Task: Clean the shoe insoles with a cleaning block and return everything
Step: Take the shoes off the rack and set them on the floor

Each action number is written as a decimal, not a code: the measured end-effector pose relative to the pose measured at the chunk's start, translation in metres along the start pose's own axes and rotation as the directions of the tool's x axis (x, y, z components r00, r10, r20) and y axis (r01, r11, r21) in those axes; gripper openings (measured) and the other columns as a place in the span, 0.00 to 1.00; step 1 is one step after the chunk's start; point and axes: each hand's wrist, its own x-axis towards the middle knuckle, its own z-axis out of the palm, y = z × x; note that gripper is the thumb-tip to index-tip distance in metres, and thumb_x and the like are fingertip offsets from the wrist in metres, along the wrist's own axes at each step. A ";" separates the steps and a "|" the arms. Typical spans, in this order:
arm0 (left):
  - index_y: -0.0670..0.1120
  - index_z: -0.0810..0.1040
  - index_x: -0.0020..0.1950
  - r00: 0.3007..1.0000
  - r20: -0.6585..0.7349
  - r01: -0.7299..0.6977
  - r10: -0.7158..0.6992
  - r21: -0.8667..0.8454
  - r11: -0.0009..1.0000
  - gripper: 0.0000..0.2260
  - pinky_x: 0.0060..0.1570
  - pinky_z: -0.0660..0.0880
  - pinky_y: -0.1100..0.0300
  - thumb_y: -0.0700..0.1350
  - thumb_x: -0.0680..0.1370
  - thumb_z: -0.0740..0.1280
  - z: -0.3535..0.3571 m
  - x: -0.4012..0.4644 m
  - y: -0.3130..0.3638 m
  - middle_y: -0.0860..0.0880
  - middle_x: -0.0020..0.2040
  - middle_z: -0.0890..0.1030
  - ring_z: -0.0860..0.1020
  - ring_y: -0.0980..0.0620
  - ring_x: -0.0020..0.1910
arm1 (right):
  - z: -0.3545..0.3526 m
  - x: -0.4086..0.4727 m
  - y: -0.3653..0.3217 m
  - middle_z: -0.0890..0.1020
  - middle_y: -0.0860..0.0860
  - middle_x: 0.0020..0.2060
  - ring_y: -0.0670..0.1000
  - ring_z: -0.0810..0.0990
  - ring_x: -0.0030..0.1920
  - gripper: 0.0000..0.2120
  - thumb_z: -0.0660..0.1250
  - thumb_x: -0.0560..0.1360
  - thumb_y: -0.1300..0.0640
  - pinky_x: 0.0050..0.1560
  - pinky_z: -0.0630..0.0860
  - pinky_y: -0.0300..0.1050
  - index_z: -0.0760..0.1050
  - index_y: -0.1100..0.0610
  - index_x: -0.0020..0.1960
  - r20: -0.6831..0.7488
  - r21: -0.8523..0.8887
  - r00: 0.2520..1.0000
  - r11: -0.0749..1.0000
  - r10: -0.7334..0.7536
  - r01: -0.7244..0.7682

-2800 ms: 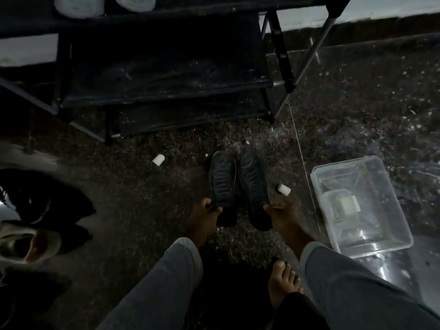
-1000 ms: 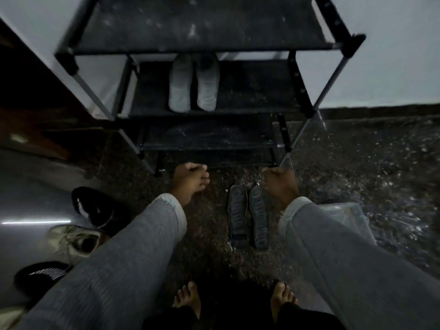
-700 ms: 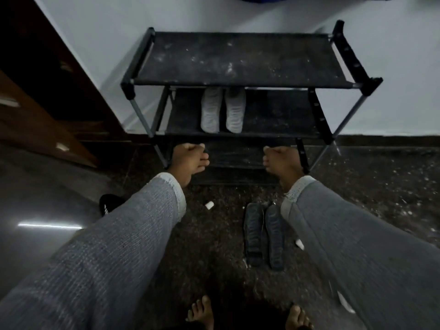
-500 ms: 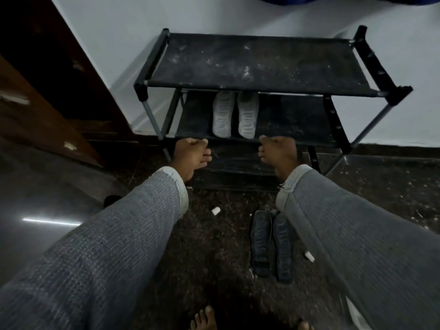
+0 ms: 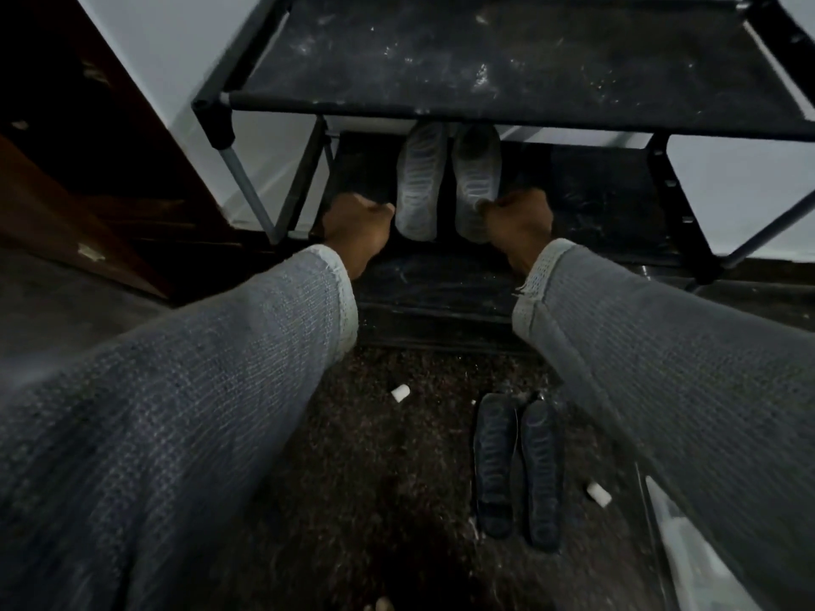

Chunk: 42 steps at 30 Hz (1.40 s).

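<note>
Dark speckled floor [image 5: 375, 469], pale wall behind black shoe rack [image 5: 507, 63] at 12 o'clock. Left hand [image 5: 357, 229] and right hand [image 5: 518, 222], both curled, flank two pale shoes [image 5: 447, 178] on the middle shelf; grip unclear. Two dark insoles [image 5: 518, 467] at 5 o'clock, with two white cleaning blocks [image 5: 400, 393] apart beside them.
</note>
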 end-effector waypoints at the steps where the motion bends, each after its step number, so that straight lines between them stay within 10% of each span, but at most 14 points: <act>1: 0.49 0.76 0.34 1.000 0.000 -0.013 0.013 0.024 1.000 0.11 0.51 0.81 0.48 0.52 0.74 0.71 0.001 0.004 0.002 0.42 0.45 0.84 0.83 0.44 0.47 | 0.002 0.005 0.002 0.82 0.58 0.54 0.57 0.80 0.56 0.17 0.70 0.73 0.51 0.54 0.76 0.43 0.79 0.62 0.56 0.010 -0.004 1.000 1.000 0.003 -0.003; 8: 0.36 0.73 0.61 0.991 0.127 0.019 -0.037 0.137 0.990 0.22 0.32 0.76 0.61 0.52 0.77 0.70 0.018 0.024 0.015 0.41 0.56 0.78 0.77 0.50 0.42 | 0.015 0.028 0.006 0.78 0.59 0.62 0.58 0.78 0.61 0.22 0.68 0.74 0.51 0.59 0.75 0.45 0.74 0.61 0.64 0.017 -0.095 0.995 0.991 0.097 -0.095; 17: 0.37 0.77 0.58 1.000 0.029 -0.007 -0.003 0.360 0.933 0.16 0.45 0.78 0.57 0.44 0.75 0.73 0.033 0.033 0.010 0.41 0.56 0.80 0.80 0.44 0.53 | 0.023 0.039 0.012 0.78 0.58 0.61 0.58 0.77 0.61 0.19 0.66 0.75 0.56 0.60 0.76 0.50 0.74 0.61 0.64 0.131 -0.113 0.991 0.993 -0.009 0.024; 27: 0.42 0.74 0.52 0.996 0.078 0.040 -0.040 0.006 0.999 0.09 0.33 0.76 0.62 0.43 0.77 0.71 0.016 0.016 0.006 0.42 0.50 0.79 0.75 0.53 0.34 | -0.002 0.029 0.013 0.80 0.57 0.46 0.54 0.77 0.45 0.02 0.67 0.76 0.61 0.41 0.75 0.45 0.77 0.58 0.45 0.199 0.148 0.978 0.985 0.063 -0.093; 34: 0.37 0.76 0.58 0.992 0.100 0.098 -0.080 -0.193 0.976 0.12 0.27 0.73 0.67 0.40 0.77 0.70 -0.001 -0.043 -0.005 0.43 0.49 0.78 0.75 0.55 0.35 | -0.041 -0.017 0.033 0.81 0.57 0.35 0.48 0.77 0.27 0.07 0.70 0.75 0.62 0.25 0.73 0.37 0.78 0.62 0.38 0.306 0.331 0.941 0.910 0.147 -0.250; 42: 0.37 0.79 0.57 0.984 0.072 0.172 -0.161 -0.201 0.964 0.10 0.23 0.72 0.70 0.40 0.78 0.69 -0.030 -0.132 -0.032 0.41 0.49 0.81 0.75 0.54 0.31 | -0.079 -0.106 0.056 0.81 0.56 0.36 0.50 0.78 0.34 0.06 0.69 0.75 0.63 0.27 0.75 0.35 0.78 0.60 0.39 0.397 0.360 0.902 0.874 0.172 -0.325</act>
